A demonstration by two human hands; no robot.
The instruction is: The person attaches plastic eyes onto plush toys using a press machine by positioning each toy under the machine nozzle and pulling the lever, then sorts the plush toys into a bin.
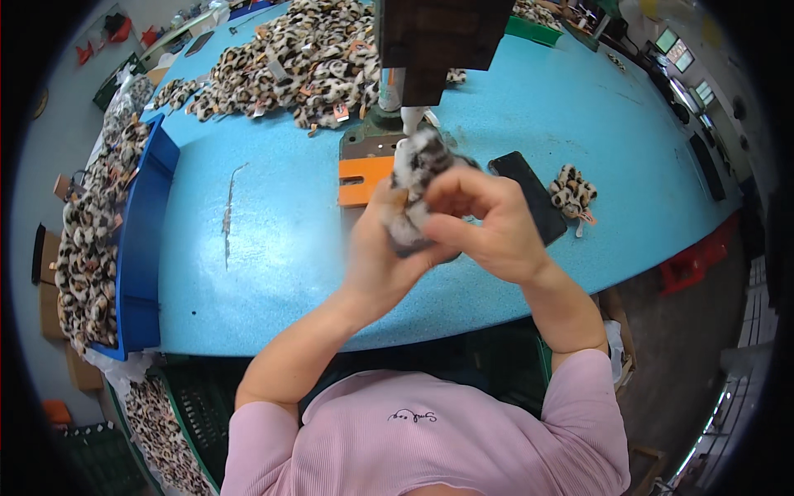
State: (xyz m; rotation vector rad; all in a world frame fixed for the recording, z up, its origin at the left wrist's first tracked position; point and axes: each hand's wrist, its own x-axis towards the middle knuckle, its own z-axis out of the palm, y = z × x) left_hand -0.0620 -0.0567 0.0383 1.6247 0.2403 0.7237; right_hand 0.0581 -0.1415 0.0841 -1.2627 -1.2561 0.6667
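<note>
A small furry plush piece (420, 161), white and grey with black spots, is held up in front of a bench-mounted machine. My left hand (372, 252) wraps around its lower left side, somewhat blurred by motion. From the right, my right hand (500, 223) has curled fingers and thumb closed on the plush's edge. The plush's top is close under the machine's white tip (411, 121); whether they touch I cannot tell. Behind my left hand lies an orange slotted plate (357, 183) at the machine's base.
The machine's dark head (442, 37) overhangs the blue table (273, 306). Spotted plush pieces form a large pile (298, 66) at the back. More fill a blue bin (141, 273) at left. A black flat object (533, 198) and one tagged plush (572, 192) lie right.
</note>
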